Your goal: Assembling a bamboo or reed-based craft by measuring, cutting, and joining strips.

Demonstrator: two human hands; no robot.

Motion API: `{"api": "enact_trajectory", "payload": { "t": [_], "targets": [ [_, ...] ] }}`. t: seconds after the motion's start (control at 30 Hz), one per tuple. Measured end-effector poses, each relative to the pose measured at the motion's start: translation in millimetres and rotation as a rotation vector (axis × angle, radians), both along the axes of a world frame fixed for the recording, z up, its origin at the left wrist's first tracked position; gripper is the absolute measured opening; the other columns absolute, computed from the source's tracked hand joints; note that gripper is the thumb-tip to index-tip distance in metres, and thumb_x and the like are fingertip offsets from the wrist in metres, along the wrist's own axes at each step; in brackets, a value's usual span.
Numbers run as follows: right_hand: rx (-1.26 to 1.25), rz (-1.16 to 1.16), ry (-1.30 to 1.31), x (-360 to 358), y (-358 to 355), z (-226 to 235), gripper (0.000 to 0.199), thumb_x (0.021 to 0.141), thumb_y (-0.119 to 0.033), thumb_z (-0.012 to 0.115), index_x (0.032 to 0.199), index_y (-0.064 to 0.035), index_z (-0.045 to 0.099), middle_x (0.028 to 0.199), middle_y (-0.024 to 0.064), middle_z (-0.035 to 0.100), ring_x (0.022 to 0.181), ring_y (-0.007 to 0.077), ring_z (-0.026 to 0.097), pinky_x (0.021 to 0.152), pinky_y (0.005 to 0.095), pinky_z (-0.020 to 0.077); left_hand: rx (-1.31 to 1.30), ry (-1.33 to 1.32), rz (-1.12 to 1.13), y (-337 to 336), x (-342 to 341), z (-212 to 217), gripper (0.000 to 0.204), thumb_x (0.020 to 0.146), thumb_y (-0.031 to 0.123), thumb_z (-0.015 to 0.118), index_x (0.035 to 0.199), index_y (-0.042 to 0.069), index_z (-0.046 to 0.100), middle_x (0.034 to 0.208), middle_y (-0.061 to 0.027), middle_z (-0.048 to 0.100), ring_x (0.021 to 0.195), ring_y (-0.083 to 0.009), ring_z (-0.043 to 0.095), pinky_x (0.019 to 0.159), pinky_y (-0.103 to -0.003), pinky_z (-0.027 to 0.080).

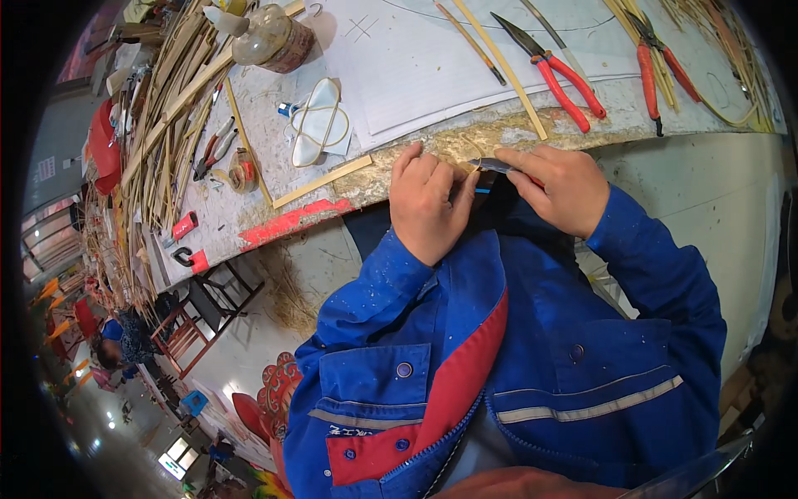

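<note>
Both hands (426,200) (564,185) near together, seemingly pinching.

Seemingly illegible white lettering (347,431) on jacket (544,308)

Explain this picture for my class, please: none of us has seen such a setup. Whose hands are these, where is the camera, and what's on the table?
There is no machine: one person in a blue jacket works bare-handed. The single picture comes from a wide camera on that person's head, looking down, so straight edges bend near the rim.

The right hand holds a small blade. The left hand is pinched near its tip; what sits between those fingers is too small to tell.

On the table lie white paper, a pencil, red-handled pliers, a white mask, a bottle and many thin strips.
</note>
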State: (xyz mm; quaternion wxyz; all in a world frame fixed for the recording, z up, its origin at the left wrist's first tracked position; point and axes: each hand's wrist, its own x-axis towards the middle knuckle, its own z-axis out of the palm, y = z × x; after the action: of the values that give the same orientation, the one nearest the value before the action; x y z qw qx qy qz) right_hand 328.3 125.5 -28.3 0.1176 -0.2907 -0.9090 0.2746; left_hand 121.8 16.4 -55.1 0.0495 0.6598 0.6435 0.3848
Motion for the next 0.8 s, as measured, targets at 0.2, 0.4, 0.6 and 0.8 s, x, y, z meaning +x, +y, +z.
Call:
{"api": "enact_trajectory", "payload": {
  "t": [0.2, 0.4, 0.6, 0.8],
  "targets": [
    [-0.005, -0.039, 0.065, -4, -6, 0, 0.033, 0.094, -0.016, 0.071, 0.127, -0.0109, 0.073, 0.084, 0.0127, 0.067, 0.075, 0.0324, 0.068, 0.066, 0.0421, 0.0551, 0.080, 0.041, 0.083, 2, 6, -9, 0.022, 0.080, 0.009, 0.083, 0.076, 0.008, 0.062, 0.072, -0.0080, 0.054, 0.073, -0.0303, 0.059, 0.101, -0.051, 0.050],
    [-0.053, -0.144, 0.031, -9, -13, 4, 0.032, 0.095, -0.016, 0.070, 0.126, -0.0101, 0.073, 0.085, 0.0145, 0.068, 0.077, 0.0340, 0.068, 0.067, 0.0434, 0.0552, -0.021, 0.124, 0.042, 3, -7, 4, 0.024, 0.077, 0.012, 0.086, 0.092, 0.006, 0.068, 0.087, -0.0099, 0.065, 0.090, -0.0313, 0.066, 0.105, -0.050, 0.049],
    [-0.062, -0.159, 0.070, -9, -15, 2, 0.031, 0.096, -0.016, 0.070, 0.126, -0.0100, 0.073, 0.084, 0.0161, 0.068, 0.076, 0.0361, 0.068, 0.069, 0.0454, 0.0548, -0.094, -0.087, -0.275, 11, -48, 20, 0.069, 0.074, 0.017, 0.091, 0.134, 0.004, 0.060, 0.127, -0.0161, 0.068, 0.125, -0.0348, 0.063, 0.111, -0.047, 0.046],
    [-0.078, -0.206, 0.039, -15, -19, 2, 0.031, 0.096, -0.016, 0.070, 0.126, -0.0098, 0.073, 0.083, 0.0164, 0.068, 0.074, 0.0362, 0.067, 0.068, 0.0451, 0.0544, -0.166, -0.019, -0.373, 11, -59, 9, 0.089, 0.071, 0.023, 0.095, 0.147, 0.004, 0.054, 0.138, -0.0187, 0.066, 0.132, -0.0372, 0.061, 0.110, -0.044, 0.049]
  ]
}}
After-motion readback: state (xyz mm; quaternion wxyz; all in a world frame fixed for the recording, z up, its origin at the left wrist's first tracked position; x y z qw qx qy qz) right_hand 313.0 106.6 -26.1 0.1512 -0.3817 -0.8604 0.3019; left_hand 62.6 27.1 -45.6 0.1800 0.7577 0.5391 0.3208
